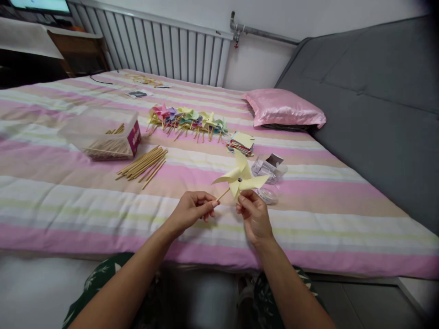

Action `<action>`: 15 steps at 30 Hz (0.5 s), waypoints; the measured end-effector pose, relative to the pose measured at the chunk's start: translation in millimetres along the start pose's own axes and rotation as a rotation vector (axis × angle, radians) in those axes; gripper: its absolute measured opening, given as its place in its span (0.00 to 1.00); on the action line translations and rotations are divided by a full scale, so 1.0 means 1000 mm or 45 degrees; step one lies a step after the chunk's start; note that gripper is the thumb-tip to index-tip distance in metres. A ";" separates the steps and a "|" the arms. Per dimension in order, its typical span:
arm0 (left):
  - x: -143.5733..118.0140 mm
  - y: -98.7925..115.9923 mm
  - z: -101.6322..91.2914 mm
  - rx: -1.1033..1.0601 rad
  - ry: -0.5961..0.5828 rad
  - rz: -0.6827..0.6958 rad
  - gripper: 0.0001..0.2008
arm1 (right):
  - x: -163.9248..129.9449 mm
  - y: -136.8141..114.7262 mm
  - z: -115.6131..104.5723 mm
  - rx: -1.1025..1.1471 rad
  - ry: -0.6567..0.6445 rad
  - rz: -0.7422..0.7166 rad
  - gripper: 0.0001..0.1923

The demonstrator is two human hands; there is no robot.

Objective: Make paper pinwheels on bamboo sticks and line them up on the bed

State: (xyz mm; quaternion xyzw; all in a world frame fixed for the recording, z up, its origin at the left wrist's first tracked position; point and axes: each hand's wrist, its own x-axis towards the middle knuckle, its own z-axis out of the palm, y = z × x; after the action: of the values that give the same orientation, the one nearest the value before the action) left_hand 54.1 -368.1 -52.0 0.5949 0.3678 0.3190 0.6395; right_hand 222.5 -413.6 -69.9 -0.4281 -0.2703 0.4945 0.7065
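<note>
Above the near part of the bed I hold a pale yellow paper pinwheel [243, 174] on a thin wooden stick [224, 194]. My left hand [197, 208] pinches the stick between thumb and fingers. My right hand [254, 212] is closed on the lower edge of the pinwheel's paper blades. A dark pin head shows at the pinwheel's centre. Just behind it lie a small stack of coloured paper squares [241, 142] and a clear plastic bag of small parts [269, 169]. A round clear packet [267, 195] rests beside my right hand.
Several coloured pinwheels [187, 119] lie in a row farther back. To the left are loose wooden sticks [146, 164] and a clear plastic box [98, 119] holding more sticks. A pink pillow [284, 107] sits by the grey headboard [370, 77]. A radiator [154, 43] stands behind the bed.
</note>
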 end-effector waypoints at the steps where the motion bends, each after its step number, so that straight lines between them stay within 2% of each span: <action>1: 0.000 0.000 0.000 -0.001 -0.005 -0.002 0.14 | -0.001 0.001 0.002 -0.022 -0.009 -0.006 0.10; 9: -0.002 0.003 0.004 -0.012 -0.032 -0.023 0.15 | -0.004 0.005 0.006 -0.172 -0.131 -0.065 0.09; 15: 0.002 -0.001 -0.003 0.035 0.047 0.020 0.14 | -0.002 -0.005 0.000 -0.075 -0.045 -0.141 0.15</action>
State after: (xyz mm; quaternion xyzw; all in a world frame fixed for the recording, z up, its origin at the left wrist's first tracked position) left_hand 52.4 -364.7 -53.3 0.6005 0.3794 0.3298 0.6218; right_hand 224.1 -415.7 -65.2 -0.4241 -0.3205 0.4539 0.7151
